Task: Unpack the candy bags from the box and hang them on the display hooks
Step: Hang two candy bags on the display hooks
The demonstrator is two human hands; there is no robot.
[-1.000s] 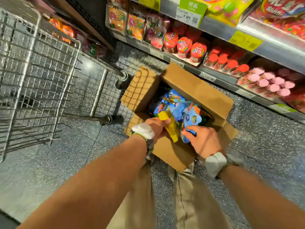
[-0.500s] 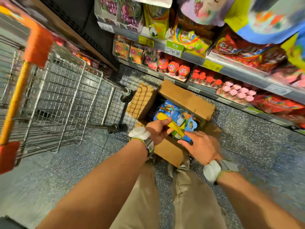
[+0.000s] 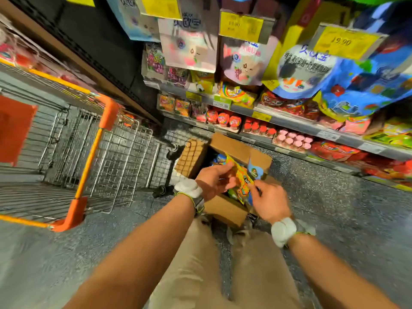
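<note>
An open cardboard box [image 3: 225, 211] stands on the floor by my feet, with blue candy bags [image 3: 219, 160] still inside. My left hand [image 3: 214, 182] grips a yellow-orange candy bag [image 3: 242, 179] held above the box. My right hand [image 3: 268, 200] pinches the lower edge of the same bag, and a blue bag [image 3: 254, 171] sticks up just behind it. Large candy bags [image 3: 305, 70] hang on display hooks overhead, with yellow price tags [image 3: 242, 25] in front of them.
A wire shopping cart [image 3: 116, 157] with an orange handle [image 3: 89, 161] stands to the left of the box. Stocked shelves [image 3: 289, 123] of red and pink sweets run along the back right. Speckled grey floor [image 3: 334, 208] lies to the right.
Both hands have lifted the yellow bag up out of the box. My view has tilted upward, bringing the hanging bags and price tags into sight.
</note>
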